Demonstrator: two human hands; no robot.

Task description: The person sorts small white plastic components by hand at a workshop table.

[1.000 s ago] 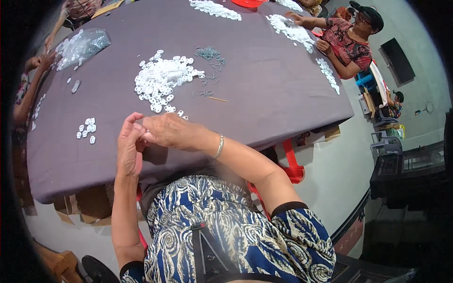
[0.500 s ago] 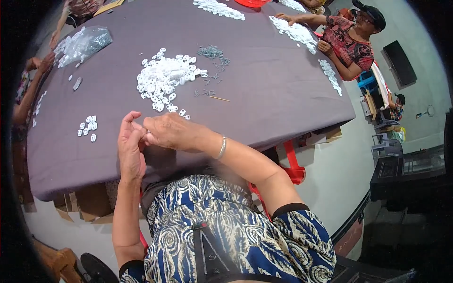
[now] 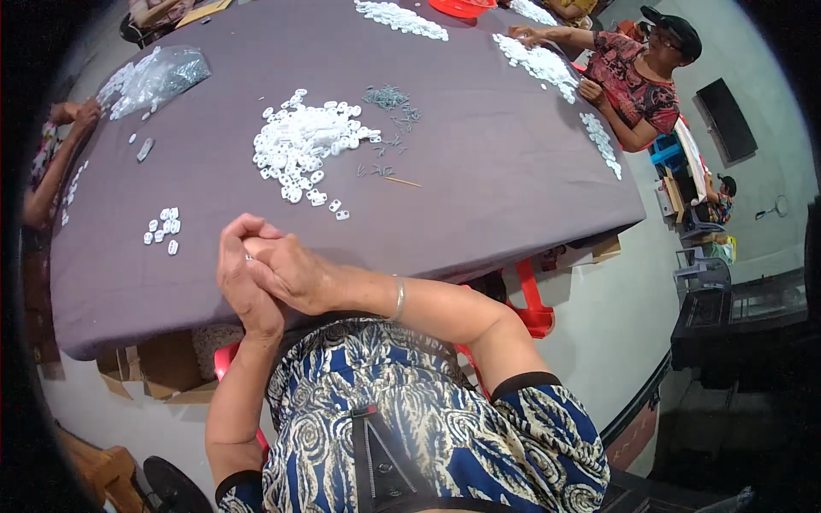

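My left hand [image 3: 246,286] and my right hand [image 3: 301,275] press together just over the near edge of the table, fingers closed. A bit of a small white plastic piece [image 3: 249,256] shows between them; the rest is covered by my fingers. Beyond my hands lies a heap of white oval plastic pieces with holes [image 3: 308,141]. Small grey pins [image 3: 387,97] are scattered to the right of that heap, and a thin yellowish stick [image 3: 403,181] lies below them. Several white pieces [image 3: 162,227] form a small separate group left of my hands.
The dark cloth-covered table [image 3: 479,197] stretches away from me. A clear plastic bag of white pieces [image 3: 167,81] lies at the far left, near another person's hands. At the far right a co-worker [image 3: 637,85] touches another white heap [image 3: 539,68]. A red basin [image 3: 462,7] stands at the back.
My hands have come closer together and slightly lower, my right hand now folded against my left palm. The view has shifted a little. The heaps on the table look the same.
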